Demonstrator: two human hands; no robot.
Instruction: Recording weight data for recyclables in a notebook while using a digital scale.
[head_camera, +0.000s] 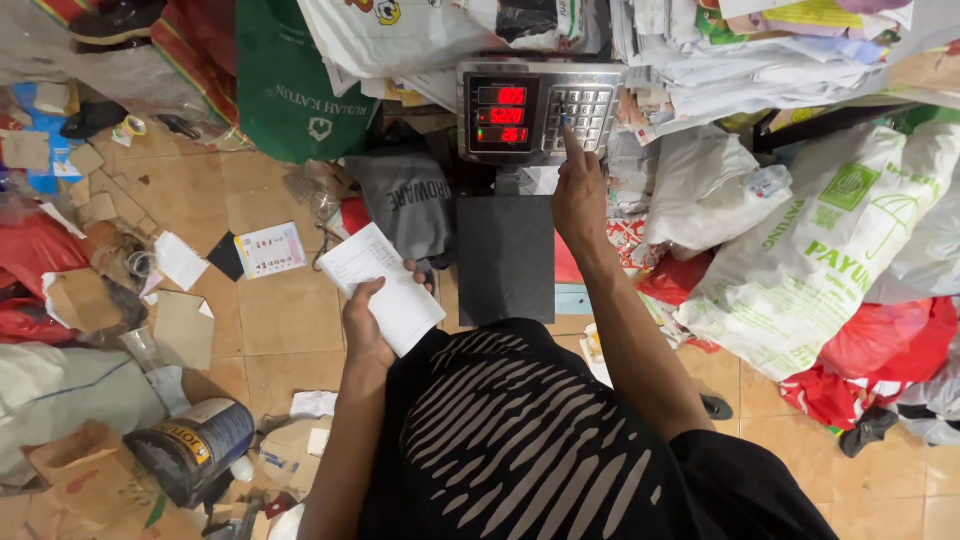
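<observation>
Midway through, by the look of it: scale (540, 108) switched on, three red readouts lit, platform (506, 258) dark and bare, nothing on it to weigh. Keying at the keypad (583, 112) under way; no pen in view, no telling whether anything gets noted on the pad.

Right hand (580, 190) stretched far, arm nearly straight, index finger out and tip touching the keypad, other fingers curled in, holding nothing. Left hand (366, 322) drawn near the body, elbow bent, grip clamped on a white notepad (385, 285), thumb across its near edge, pad tilted up just left of the platform.

Scale at centre far, its head raised on a post above the platform. White sacks (800, 260) with green print heaped right, paper stacks (740, 50) far right, green bag (290, 90) far left. Cardboard scraps and a tipped paint can (190, 450) on the tiled floor (290, 330) near left.
</observation>
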